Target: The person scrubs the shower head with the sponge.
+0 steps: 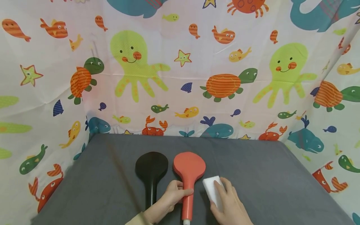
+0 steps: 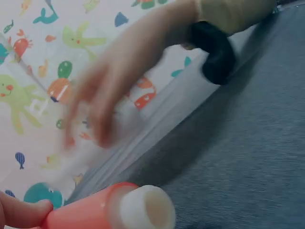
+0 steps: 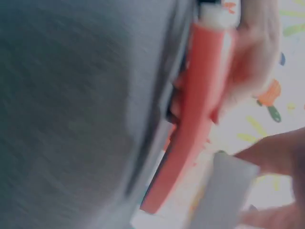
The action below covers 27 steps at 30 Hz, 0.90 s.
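Right at the near edge of the grey cloth-covered table (image 1: 267,175) lies an orange-red shower head (image 1: 189,175), face down, with a round flat head pointing away from the person and a long tapering handle running back toward them; the handle ends in a white threaded collar, seen close up in the left wrist view as a hollow pale ring. The left hand (image 1: 175,194) comes in from the left and wraps its fingers and thumb round the upper handle, just below where it widens into the head, so the shower head sits directly in its grasp while resting on the cloth. Just to the right of the handle, and apart from it by a narrow gap, the right hand (image 1: 229,203) lies on a white rectangular sponge block (image 1: 213,188), fingers curved over its top and far edge, holding it against the table. A black shower head (image 1: 151,173) of the same shape lies untouched just left of the left hand. Sea-creature patterned curtains (image 1: 180,78) surround the table.
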Tool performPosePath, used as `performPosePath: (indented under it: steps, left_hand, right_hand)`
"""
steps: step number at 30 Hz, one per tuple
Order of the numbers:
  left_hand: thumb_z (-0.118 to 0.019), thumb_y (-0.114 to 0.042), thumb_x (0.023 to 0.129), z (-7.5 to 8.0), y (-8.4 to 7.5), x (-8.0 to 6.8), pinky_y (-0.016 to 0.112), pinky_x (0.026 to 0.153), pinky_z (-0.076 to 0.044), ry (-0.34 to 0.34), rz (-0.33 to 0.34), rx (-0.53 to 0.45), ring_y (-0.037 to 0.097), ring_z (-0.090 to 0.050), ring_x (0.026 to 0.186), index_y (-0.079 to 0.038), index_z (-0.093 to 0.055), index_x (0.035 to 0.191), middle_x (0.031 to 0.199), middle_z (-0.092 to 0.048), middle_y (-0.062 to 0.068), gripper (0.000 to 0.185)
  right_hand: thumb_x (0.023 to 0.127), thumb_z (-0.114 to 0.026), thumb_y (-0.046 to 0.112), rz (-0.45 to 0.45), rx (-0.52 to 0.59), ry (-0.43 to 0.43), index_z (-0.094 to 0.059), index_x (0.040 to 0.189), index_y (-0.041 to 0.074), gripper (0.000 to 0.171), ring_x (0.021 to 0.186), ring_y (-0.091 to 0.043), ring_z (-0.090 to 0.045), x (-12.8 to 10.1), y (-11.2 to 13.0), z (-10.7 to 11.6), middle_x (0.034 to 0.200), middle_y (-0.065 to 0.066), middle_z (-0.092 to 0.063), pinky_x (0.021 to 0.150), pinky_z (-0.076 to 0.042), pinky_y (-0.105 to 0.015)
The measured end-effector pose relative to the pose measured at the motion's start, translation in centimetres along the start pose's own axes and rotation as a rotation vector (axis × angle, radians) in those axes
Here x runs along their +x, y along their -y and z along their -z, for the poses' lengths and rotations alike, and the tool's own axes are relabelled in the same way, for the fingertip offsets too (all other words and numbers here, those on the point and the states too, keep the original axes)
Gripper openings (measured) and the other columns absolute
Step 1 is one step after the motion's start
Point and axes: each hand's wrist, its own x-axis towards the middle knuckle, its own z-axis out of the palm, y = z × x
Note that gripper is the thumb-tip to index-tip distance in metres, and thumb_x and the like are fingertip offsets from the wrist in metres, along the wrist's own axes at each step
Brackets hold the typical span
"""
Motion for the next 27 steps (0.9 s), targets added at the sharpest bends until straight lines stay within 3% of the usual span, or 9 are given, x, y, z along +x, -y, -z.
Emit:
performPosePath:
  steps: [3,6,8,10,13,16,23,25,27]
  left_hand:
    - [-0.072,-0.002,0.076,0.4,-0.2,-0.8,0.03,0.062,-0.053,0.04,-0.083,0.008,0.015,-0.061,0.067,0.009,-0.057,0.097,0.077,-0.058,0.007,0.028]
    - [-0.072,-0.003,0.076,0.5,-0.5,-1.8,0.032,0.065,-0.053,0.087,-0.183,0.038,0.019,-0.063,0.075,0.007,-0.059,0.103,0.087,-0.062,0.007,0.032]
    - [-0.073,-0.005,0.076,0.4,-0.7,-2.4,0.03,0.066,-0.052,0.115,-0.23,0.041,0.019,-0.063,0.08,0.004,-0.06,0.107,0.094,-0.064,0.007,0.035]
    - [-0.074,-0.008,0.075,0.3,-0.9,-2.9,0.027,0.067,-0.052,0.134,-0.283,0.051,0.018,-0.064,0.083,0.001,-0.061,0.11,0.1,-0.065,0.007,0.039]
    - [-0.075,-0.009,0.075,0.3,-1.1,-3.6,0.024,0.067,-0.052,0.167,-0.328,0.036,0.012,-0.064,0.082,0.0,-0.061,0.111,0.101,-0.065,0.006,0.04]
    - [-0.077,-0.01,0.076,0.4,-1.3,-4.2,0.025,0.067,-0.053,0.19,-0.36,0.035,0.01,-0.063,0.081,-0.001,-0.062,0.109,0.1,-0.065,0.006,0.037]
    - [-0.077,-0.017,0.076,0.4,-1.9,-5.1,0.027,0.066,-0.054,0.207,-0.373,0.009,0.011,-0.061,0.081,-0.004,-0.062,0.107,0.096,-0.063,0.003,0.036]
    - [-0.078,-0.018,0.075,0.4,-2.0,-5.3,0.027,0.066,-0.055,0.21,-0.375,-0.005,0.012,-0.061,0.082,-0.004,-0.061,0.107,0.096,-0.062,0.003,0.038]
    - [-0.078,-0.019,0.076,0.4,-2.1,-5.3,0.027,0.066,-0.054,0.205,-0.393,-0.005,0.012,-0.061,0.083,-0.004,-0.061,0.108,0.097,-0.062,0.004,0.039]
  right_hand:
    - [0.081,-0.066,0.025,0.278,0.0,-0.16,-0.055,0.127,0.011,0.049,0.105,-0.025,-0.047,0.9,0.4,0.9,0.133,-0.011,-0.044,0.066,-0.05,-0.038]
    - [0.094,-0.048,0.031,0.521,0.026,-0.21,-0.053,0.13,0.012,0.041,0.117,-0.028,-0.044,2.0,1.3,1.6,0.136,-0.01,-0.045,0.08,-0.049,-0.044]
    - [0.098,-0.038,0.033,0.639,0.049,-0.223,-0.054,0.128,0.01,0.041,0.12,-0.032,-0.043,2.7,2.0,1.7,0.136,-0.011,-0.046,0.092,-0.043,-0.042]
    - [0.098,-0.039,0.029,0.705,0.056,-0.24,-0.055,0.127,0.009,0.039,0.122,-0.035,-0.042,3.4,2.5,1.8,0.135,-0.012,-0.048,0.101,-0.035,-0.038]
    - [0.099,-0.04,0.027,0.731,0.052,-0.252,-0.056,0.127,0.009,0.037,0.123,-0.036,-0.041,4.6,3.0,2.2,0.135,-0.011,-0.048,0.109,-0.024,-0.032]
    - [0.099,-0.037,0.029,0.694,0.061,-0.275,-0.057,0.127,0.009,0.039,0.124,-0.036,-0.04,6.1,2.9,3.4,0.136,-0.012,-0.047,0.108,-0.026,-0.033]
    - [0.096,-0.047,0.034,0.427,0.134,-0.369,-0.054,0.128,0.006,0.043,0.131,-0.037,-0.031,9.0,1.4,6.3,0.139,-0.014,-0.043,0.098,-0.032,-0.059]
    - [0.096,-0.047,0.033,0.411,0.137,-0.403,-0.054,0.128,0.006,0.043,0.131,-0.037,-0.031,9.0,1.4,6.3,0.139,-0.015,-0.043,0.098,-0.031,-0.06]
    - [0.097,-0.045,0.032,0.463,0.143,-0.432,-0.055,0.127,0.004,0.042,0.129,-0.039,-0.033,8.5,1.9,5.8,0.137,-0.017,-0.045,0.102,-0.029,-0.055]
